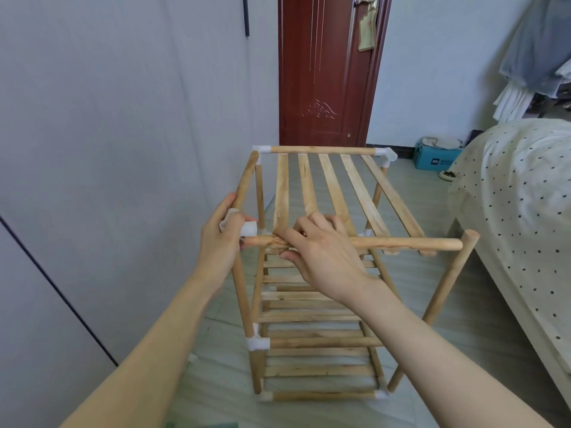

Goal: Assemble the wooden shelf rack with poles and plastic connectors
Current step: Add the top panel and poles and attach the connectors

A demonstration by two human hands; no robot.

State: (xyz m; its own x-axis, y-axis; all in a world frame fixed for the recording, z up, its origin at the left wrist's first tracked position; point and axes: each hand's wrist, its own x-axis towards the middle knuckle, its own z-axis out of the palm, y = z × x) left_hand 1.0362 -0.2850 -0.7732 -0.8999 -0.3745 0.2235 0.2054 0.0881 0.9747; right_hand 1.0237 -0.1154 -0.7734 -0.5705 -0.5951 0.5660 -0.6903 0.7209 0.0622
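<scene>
1. My left hand is curled round a white plastic connector at the near-left top corner of the rack; thumb and fingers wrap it, one socket showing just right of the thumb.
2. My right hand pinches a loose pole lying crosswise; fingers over the top, thumb under.
3. The pole's left end sits just below the connector's socket, touching my left hand; whether it is seated I cannot tell.
4. The pole's right end meets a bare upright, well right of my right hand.
5. Beyond both hands, the top slats run away to a far rail with white corner pieces.
6. The rack stands on the floor, with a bed to the right of my right hand.
</scene>
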